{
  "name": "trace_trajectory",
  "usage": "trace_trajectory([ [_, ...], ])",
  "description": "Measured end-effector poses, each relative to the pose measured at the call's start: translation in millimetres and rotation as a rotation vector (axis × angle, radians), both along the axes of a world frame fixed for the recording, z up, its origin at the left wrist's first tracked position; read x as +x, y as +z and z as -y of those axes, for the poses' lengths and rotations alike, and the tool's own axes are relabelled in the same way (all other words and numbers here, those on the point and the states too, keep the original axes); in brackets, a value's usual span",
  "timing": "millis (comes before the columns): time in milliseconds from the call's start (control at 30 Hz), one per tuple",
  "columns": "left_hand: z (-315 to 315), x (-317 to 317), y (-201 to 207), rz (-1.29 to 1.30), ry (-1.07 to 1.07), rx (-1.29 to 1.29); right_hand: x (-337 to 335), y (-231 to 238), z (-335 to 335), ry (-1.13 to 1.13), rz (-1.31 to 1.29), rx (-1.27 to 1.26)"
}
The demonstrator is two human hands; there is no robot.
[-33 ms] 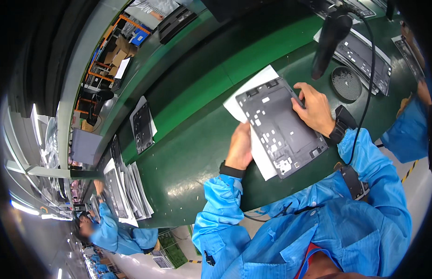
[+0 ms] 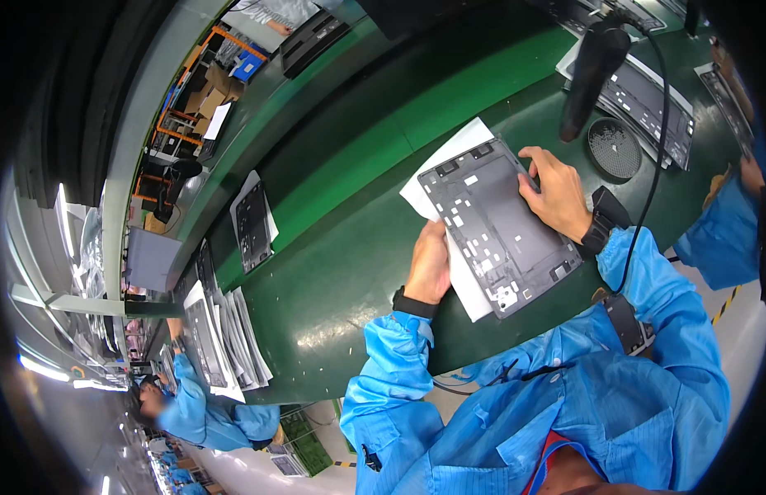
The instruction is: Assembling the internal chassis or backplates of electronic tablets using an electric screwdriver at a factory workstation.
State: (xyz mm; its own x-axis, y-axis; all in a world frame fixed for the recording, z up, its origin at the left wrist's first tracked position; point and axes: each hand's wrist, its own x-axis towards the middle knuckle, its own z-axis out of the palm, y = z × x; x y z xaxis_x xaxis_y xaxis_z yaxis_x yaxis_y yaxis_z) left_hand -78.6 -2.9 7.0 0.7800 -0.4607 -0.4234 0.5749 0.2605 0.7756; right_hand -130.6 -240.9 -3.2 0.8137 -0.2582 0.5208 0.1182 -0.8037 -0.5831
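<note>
A flat dark grey casing panel (image 2: 515, 223) with many small white patches lies tilted on the green worktable (image 2: 333, 280). Under it, a white sheet (image 2: 424, 194) sticks out along the left and top edges. My left hand (image 2: 430, 262) is closed at the panel's left edge; most of its fingers are hidden from above. Over the panel's right edge lies my right hand (image 2: 558, 194), open, with thumb and forefinger apart and nothing seen between them.
A black handheld device (image 2: 596, 74) with a cable hangs above the bench. A round mesh-topped dish (image 2: 615, 149) stands beside stacked panels (image 2: 647, 107) at right. More panels with paper (image 2: 226, 338) lie at left. Co-workers in blue sit left (image 2: 205, 412) and right (image 2: 721, 231).
My left hand has shifted very slightly at the panel's left edge. The hanging black device has swung a little to the right. The panel has hardly moved.
</note>
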Motion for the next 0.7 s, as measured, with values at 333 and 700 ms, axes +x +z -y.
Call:
trace_trajectory([
  [333, -6.6, 15.4, 0.4, 0.303, -0.012, 0.135, -41.2, 33.9, 14.3, 0.016, -0.042, 0.087],
  [700, -108.9, 360.3, -26.0, 0.409, 0.228, 0.335, -144.4, 43.7, 153.1, -0.457, 0.121, -0.385],
])
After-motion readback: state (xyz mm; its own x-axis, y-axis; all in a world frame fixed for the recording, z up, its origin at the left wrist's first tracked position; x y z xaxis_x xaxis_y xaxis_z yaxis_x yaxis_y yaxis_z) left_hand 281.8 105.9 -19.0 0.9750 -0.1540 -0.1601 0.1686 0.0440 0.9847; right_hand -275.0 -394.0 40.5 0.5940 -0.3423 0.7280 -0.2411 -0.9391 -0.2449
